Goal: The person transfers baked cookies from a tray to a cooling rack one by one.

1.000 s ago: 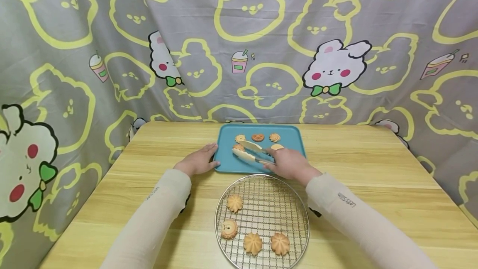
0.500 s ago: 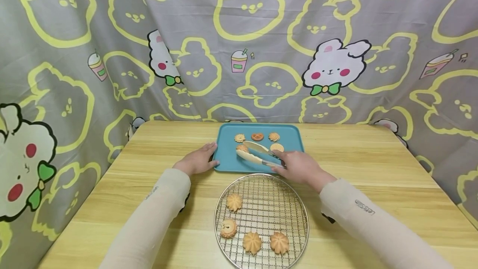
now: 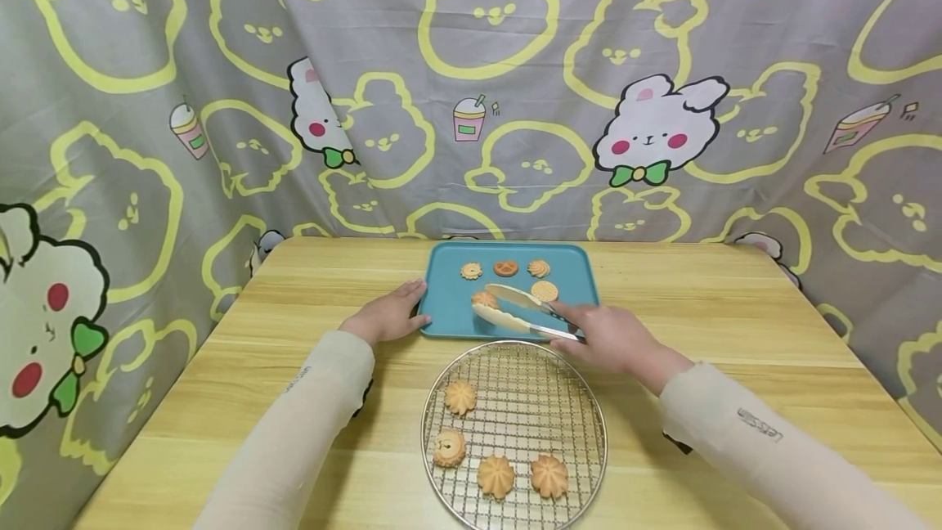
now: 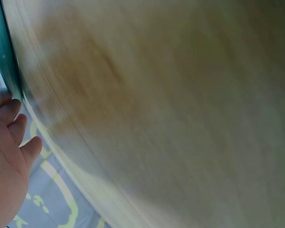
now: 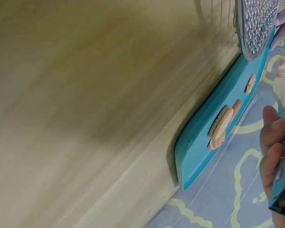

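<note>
Right hand (image 3: 612, 338) grips cream-tipped metal tongs (image 3: 504, 318); left hand (image 3: 385, 313), fingers extended, touches blue rectangular tray (image 3: 450, 311).
Between tong tips: golden-brown cookie (image 3: 482, 298).

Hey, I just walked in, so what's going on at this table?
A person's right hand is gripping tongs, with a cookie between the tips, over a blue tray. The left hand is at the tray's left edge. Four other cookies lie on the tray, and four more cookies sit on the round wire rack nearer the person.
</note>
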Demonstrator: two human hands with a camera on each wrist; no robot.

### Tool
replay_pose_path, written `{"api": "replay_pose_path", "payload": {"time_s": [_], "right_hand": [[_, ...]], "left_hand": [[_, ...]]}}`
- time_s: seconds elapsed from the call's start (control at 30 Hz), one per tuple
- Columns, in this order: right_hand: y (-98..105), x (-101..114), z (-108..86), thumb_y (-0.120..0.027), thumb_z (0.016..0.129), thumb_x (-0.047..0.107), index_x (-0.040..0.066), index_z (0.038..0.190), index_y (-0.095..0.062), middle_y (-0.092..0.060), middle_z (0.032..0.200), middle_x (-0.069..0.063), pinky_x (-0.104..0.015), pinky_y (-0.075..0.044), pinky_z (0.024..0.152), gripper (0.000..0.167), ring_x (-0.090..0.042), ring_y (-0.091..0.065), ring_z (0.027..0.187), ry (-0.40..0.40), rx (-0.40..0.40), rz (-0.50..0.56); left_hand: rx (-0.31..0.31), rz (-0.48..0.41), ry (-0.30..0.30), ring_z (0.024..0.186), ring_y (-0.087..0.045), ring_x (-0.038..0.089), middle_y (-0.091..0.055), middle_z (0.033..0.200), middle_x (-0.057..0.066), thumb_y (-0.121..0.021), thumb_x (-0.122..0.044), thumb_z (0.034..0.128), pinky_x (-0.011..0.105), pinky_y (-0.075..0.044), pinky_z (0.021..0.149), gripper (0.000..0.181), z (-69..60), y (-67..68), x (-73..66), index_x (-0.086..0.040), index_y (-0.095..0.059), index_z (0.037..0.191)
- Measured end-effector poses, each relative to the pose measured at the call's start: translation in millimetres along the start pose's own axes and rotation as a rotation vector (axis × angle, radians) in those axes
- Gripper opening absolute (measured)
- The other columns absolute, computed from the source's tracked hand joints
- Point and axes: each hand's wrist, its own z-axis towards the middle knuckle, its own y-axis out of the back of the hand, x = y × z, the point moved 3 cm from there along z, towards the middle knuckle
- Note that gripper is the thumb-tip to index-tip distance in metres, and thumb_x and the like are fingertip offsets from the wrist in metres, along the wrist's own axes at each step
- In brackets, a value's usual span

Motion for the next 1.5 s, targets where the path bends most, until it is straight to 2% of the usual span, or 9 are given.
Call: {"api": "replay_pose_path", "payload": {"time_s": [0.17,0.37,0.5,0.77,1.03,1.2,1.3,1.5], "right_hand": [[1,0,-9.5,-0.067,0.087,0.043,0.008,0.134,-0.056,-0.058,0.081,0.010,-0.028,-0.042,0.052,0.060,-0.005,-0.045,0.058,0.046,-0.035,-0.002],[-2,-3,-21.5,-0.069,0.086,0.042,0.008,0.134,-0.056,-0.062,0.083,0.009,-0.034,-0.049,0.058,0.060,-0.007,-0.054,0.066,0.082,-0.053,0.006],[-2,-5,-28.2,-0.068,0.087,0.043,0.008,0.133,-0.057,-0.063,0.086,0.009,-0.032,-0.047,0.057,0.059,-0.002,-0.047,0.060,0.117,-0.061,0.008],[-1,-8,-38.1,-0.068,0.088,0.039,0.009,0.133,-0.057,-0.058,0.084,0.013,-0.022,-0.037,0.050,0.055,0.004,-0.035,0.051,0.211,-0.051,0.028],[1,-8,-46.4,-0.067,0.088,0.042,0.006,0.132,-0.058,-0.067,0.092,0.005,-0.031,-0.050,0.058,0.058,0.004,-0.045,0.058,0.285,-0.051,0.008],[2,-6,-49.6,-0.071,0.085,0.040,0.006,0.131,-0.058,-0.067,0.094,0.002,-0.024,-0.045,0.052,0.059,0.006,-0.041,0.055,0.317,-0.038,0.038],[3,-6,-51.2,-0.073,0.084,0.038,0.007,0.131,-0.058,-0.065,0.090,0.005,-0.021,-0.041,0.050,0.058,0.007,-0.039,0.052,0.329,-0.020,0.067],[2,-8,-55.8,-0.072,0.084,0.039,0.006,0.130,-0.060,-0.066,0.088,0.007,-0.020,-0.044,0.052,0.058,0.008,-0.040,0.054,0.380,-0.003,0.076]], "left_hand": [[0.003,-0.007,0.002,0.143,-0.011,0.028,-0.012,0.158,0.012,-0.046,-0.043,0.1000,0.043,-0.017,0.114,0.073,-0.3,-0.1,0.0,-0.003,-0.014,0.153],[-0.001,0.000,0.001,0.143,-0.011,0.028,-0.012,0.158,0.012,-0.046,-0.043,0.0999,0.042,-0.017,0.114,0.074,1.2,-1.1,1.0,-0.003,-0.014,0.153],[0.000,0.003,0.001,0.143,-0.011,0.028,-0.012,0.158,0.012,-0.045,-0.044,0.0998,0.043,-0.018,0.114,0.074,1.5,-1.8,1.7,-0.004,-0.014,0.153],[0.002,0.002,0.004,0.143,-0.011,0.028,-0.012,0.158,0.012,-0.046,-0.043,0.1000,0.043,-0.018,0.114,0.073,0.2,-0.2,0.5,-0.003,-0.014,0.153],[0.003,-0.004,0.005,0.144,-0.010,0.028,-0.012,0.158,0.012,-0.045,-0.044,0.1000,0.043,-0.018,0.114,0.073,-0.2,-0.5,0.3,-0.004,-0.014,0.153],[-0.001,-0.002,-0.001,0.143,-0.011,0.028,-0.013,0.158,0.012,-0.045,-0.043,0.1000,0.043,-0.017,0.114,0.073,-0.2,-0.5,0.1,-0.003,-0.014,0.153],[-0.001,-0.005,-0.002,0.143,-0.011,0.028,-0.013,0.158,0.013,-0.046,-0.043,0.1000,0.043,-0.018,0.114,0.073,0.1,-0.6,0.5,-0.003,-0.014,0.153],[0.009,0.000,0.013,0.143,-0.010,0.028,-0.010,0.158,0.011,-0.044,-0.044,0.1001,0.044,-0.019,0.114,0.073,1.0,-1.4,2.6,-0.005,-0.013,0.153]]}}
